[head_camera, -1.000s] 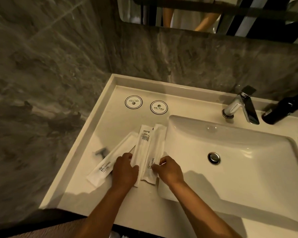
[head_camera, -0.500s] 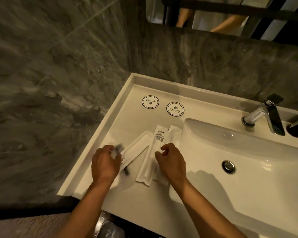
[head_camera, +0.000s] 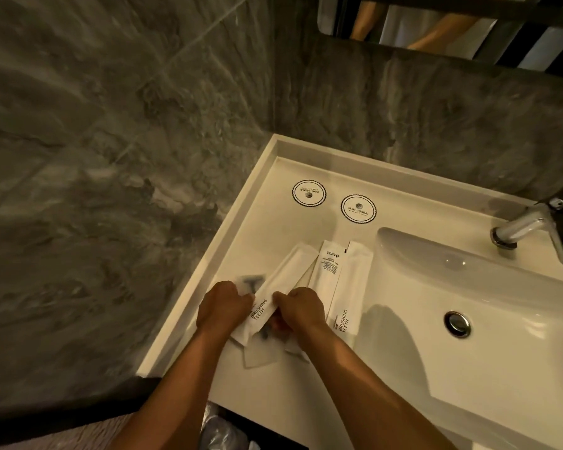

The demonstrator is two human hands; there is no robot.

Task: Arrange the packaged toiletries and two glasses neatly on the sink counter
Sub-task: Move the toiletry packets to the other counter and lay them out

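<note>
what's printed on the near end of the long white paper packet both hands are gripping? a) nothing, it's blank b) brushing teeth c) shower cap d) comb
b: the long white paper packet, held between the left hand and right hand over the white sink counter, reads "BRUSHING TEETH" in dark letters near its lower end.
</note>
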